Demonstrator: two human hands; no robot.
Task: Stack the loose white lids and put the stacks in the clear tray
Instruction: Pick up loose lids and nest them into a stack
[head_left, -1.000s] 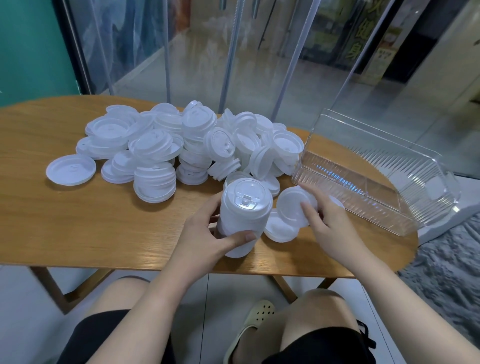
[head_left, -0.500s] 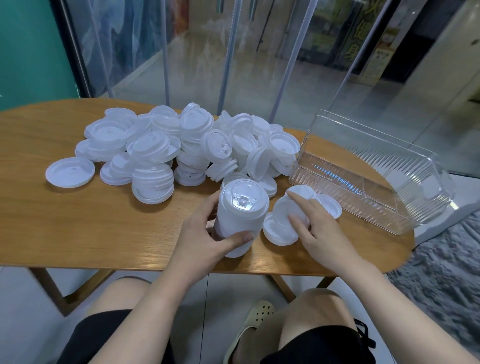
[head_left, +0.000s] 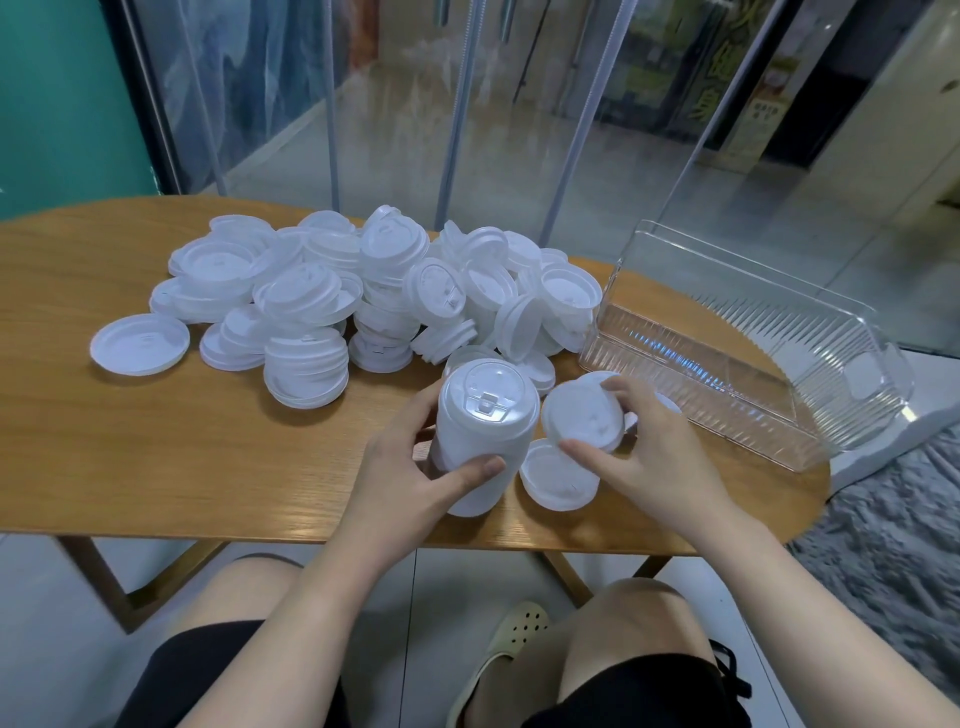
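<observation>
- Centre-left of the frame: loose lids (head_left: 332, 301), thin and light, we judge.
- Left hand (head_left: 410, 483) wraps the stack (head_left: 480, 431); hold its sides.
- Right hand (head_left: 654, 457) fingers (head_left: 618, 387) pinch a lid (head_left: 582, 410) by its rim.
- Right: clear tray (head_left: 748, 358) on the table (head_left: 156, 441).

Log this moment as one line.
left hand: grips lid stack | right hand: pinches loose lid | clear tray: no lids

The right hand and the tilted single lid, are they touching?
Touching. The head view shows the right hand pinching the tilted lid between thumb and fingertips.
</observation>
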